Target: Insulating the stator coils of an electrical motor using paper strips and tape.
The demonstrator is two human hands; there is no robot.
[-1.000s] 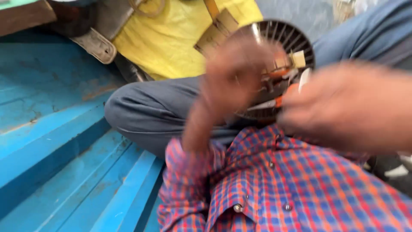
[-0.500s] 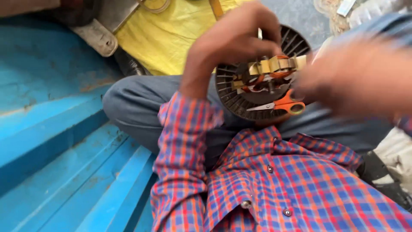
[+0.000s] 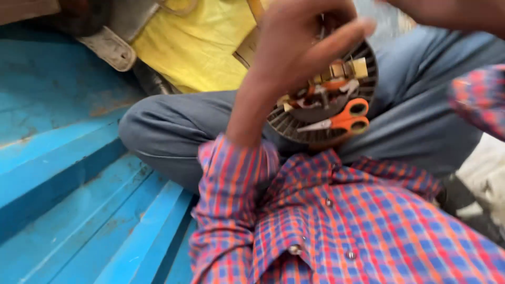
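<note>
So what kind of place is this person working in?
Probably an informal repair spot, with the person seated on blue painted boards. A round slotted motor core with wiring rests on the lap, orange-handled scissors lie on it, and the left hand reaches over it.

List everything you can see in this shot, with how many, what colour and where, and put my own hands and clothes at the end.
round ribbed disc: one, dark metal, resting on the lap, small cream and orange parts on top
scissors: one pair, orange handles, lying on the disc's lower right
yellow cloth: one, yellow, upper middle behind the knee
metal piece: one, grey and worn, upper left
blue boards: several, blue, left side
trousers: grey, across the middle
checked shirt: red and blue, lower right
left hand: over the disc, fingers bent down onto it
right hand: top right edge, blurred and mostly cut off
</note>
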